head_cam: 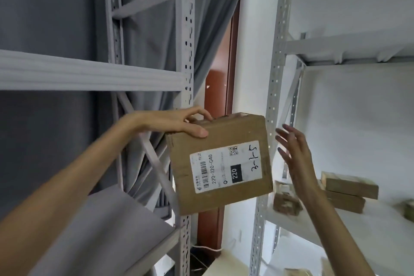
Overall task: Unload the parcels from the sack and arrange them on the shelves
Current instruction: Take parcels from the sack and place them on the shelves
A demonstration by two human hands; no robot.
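A brown cardboard parcel with a white shipping label marked "220" and handwritten "3-1-5" hangs in the air between two shelf units. My left hand grips its top left corner, thumb on the front face and fingers over the top edge. My right hand is just right of the parcel, fingers spread and straight, not touching it. The sack is out of view.
A grey metal shelf unit stands at left, with a bare lower board. A white shelf unit stands at right; its shelf holds several small brown parcels. A grey curtain and a brown door frame lie behind.
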